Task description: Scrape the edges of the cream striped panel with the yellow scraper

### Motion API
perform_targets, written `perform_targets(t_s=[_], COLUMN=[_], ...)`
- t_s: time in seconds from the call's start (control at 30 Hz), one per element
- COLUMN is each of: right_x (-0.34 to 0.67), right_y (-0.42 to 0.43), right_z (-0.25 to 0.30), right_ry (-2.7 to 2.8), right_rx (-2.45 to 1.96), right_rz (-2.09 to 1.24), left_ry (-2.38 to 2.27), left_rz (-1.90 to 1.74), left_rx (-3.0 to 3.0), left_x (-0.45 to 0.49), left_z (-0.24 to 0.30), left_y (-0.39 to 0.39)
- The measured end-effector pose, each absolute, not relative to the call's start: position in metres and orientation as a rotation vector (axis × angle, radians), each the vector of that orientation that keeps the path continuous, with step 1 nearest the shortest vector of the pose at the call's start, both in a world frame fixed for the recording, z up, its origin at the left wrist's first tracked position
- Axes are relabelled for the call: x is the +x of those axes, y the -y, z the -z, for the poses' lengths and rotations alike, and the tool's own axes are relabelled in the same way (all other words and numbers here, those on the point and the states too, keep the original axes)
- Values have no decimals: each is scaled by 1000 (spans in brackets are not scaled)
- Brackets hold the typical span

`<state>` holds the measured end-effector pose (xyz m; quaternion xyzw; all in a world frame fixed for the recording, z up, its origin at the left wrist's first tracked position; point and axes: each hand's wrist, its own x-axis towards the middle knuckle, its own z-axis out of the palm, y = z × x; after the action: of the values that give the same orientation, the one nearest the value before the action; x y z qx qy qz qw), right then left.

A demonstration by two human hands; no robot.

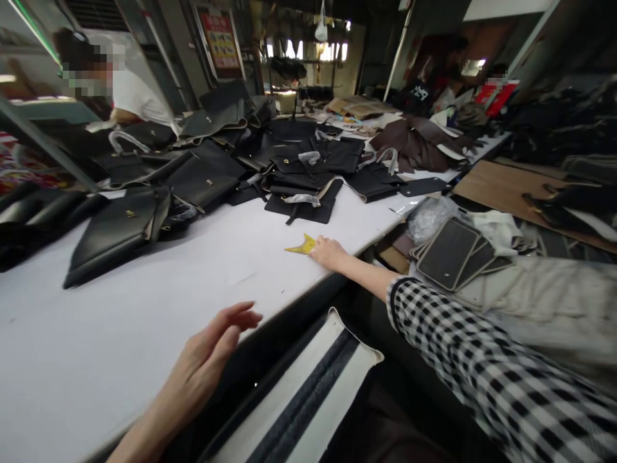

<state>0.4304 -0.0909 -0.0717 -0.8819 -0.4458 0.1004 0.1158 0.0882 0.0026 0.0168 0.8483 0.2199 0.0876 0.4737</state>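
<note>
Far left edge of the desk (144, 302), a black bag (116, 231) lay flat. Near edge: the left hand (212, 350) hovered open and relaxed, holding nothing. High behind, a red sign (220, 40) hung, its writing too blurred to read. Toward the right edge sat the yellow piece (301, 246), and the right hand (330, 252) had fingertips touching it; whether it was pinched, I couldn't tell. It looked thin, light and flat, probably best taken at a pointed corner. Off the desk's right side, dark panels (448, 254) were stacked.
</note>
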Motion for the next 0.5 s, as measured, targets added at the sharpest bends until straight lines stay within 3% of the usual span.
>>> perform_targets(t_s=[0.2, 0.33, 0.5], right_x=[437, 428, 331], right_y=[119, 196, 286], right_z=[68, 73, 119], right_ry=[1181, 853, 485], right_rx=[-2516, -2396, -2079], right_rz=[-422, -523, -724], left_ry=[203, 411, 536], left_rz=[287, 623, 1006], left_rx=[2094, 2131, 2042], left_x=[235, 283, 312], left_z=[-16, 8, 36], left_y=[58, 99, 132])
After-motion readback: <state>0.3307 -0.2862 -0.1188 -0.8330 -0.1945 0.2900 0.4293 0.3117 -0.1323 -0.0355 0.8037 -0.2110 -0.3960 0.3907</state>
